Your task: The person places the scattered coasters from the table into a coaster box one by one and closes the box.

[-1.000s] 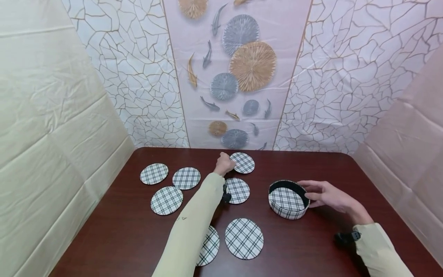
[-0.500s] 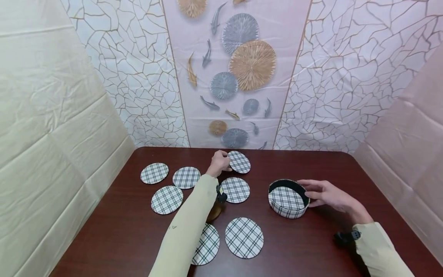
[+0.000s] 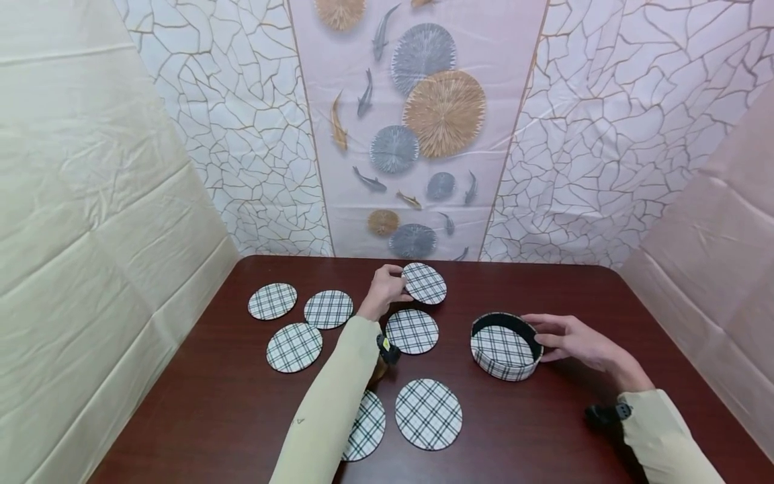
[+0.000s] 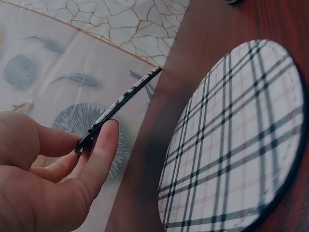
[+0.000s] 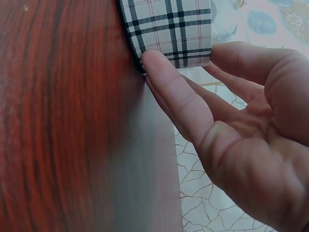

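At the back of the table my left hand (image 3: 385,290) pinches a round plaid coaster (image 3: 424,283) by its left edge. In the left wrist view this coaster (image 4: 118,106) is seen edge-on, thumb on one side and fingers on the other, tilted and raised. Close below it lies another plaid coaster (image 3: 412,331), which looms large in the left wrist view. On the right, my right hand (image 3: 574,343) grips the wall of a round plaid coaster holder (image 3: 505,372), its thumb at the rim and fingers along the outside. A plaid coaster or plaid base (image 3: 500,346) shows inside the dark-lined holder.
Three plaid coasters lie at the left, the nearest coaster (image 3: 294,347) below the other two. Towards the front lie a coaster (image 3: 428,414) and another coaster (image 3: 366,430) partly under my left sleeve (image 3: 329,403). A brown rounded thing (image 3: 379,371) peeks out beside that sleeve. Patterned wall coverings surround the table (image 3: 199,403).
My left hand has taken hold of the back coaster, tilted it up and drawn it left, then shifted slightly back right. My right hand and the coaster holder have stayed in place.
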### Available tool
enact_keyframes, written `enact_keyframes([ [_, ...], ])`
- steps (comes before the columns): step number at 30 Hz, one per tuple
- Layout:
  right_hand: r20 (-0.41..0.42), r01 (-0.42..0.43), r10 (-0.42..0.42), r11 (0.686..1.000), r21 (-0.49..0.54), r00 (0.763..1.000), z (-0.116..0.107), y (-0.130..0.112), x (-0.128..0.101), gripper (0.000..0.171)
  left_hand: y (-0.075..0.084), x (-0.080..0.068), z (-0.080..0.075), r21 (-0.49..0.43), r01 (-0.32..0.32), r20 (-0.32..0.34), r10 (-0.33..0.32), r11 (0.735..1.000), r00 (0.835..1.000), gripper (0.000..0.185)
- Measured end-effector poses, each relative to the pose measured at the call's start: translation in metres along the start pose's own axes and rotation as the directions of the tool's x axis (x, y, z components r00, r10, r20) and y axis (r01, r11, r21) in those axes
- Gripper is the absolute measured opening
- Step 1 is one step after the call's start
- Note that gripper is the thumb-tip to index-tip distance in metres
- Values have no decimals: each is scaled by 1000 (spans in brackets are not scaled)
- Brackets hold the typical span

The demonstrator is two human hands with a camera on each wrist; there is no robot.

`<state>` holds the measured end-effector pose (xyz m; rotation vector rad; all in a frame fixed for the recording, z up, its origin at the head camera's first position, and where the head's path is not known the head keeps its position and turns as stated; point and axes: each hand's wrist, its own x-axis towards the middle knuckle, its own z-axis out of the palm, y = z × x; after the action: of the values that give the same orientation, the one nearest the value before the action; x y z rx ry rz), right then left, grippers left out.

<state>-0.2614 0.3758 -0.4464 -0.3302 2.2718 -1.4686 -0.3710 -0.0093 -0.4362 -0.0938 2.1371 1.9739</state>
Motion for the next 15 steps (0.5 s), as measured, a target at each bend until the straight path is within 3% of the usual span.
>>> enact_keyframes([
  [15, -8, -12, 12, 1000, -1, 1000, 0, 3, 2, 57, -6, -25, 15, -160, -35, 18, 38, 986, 999, 37],
])
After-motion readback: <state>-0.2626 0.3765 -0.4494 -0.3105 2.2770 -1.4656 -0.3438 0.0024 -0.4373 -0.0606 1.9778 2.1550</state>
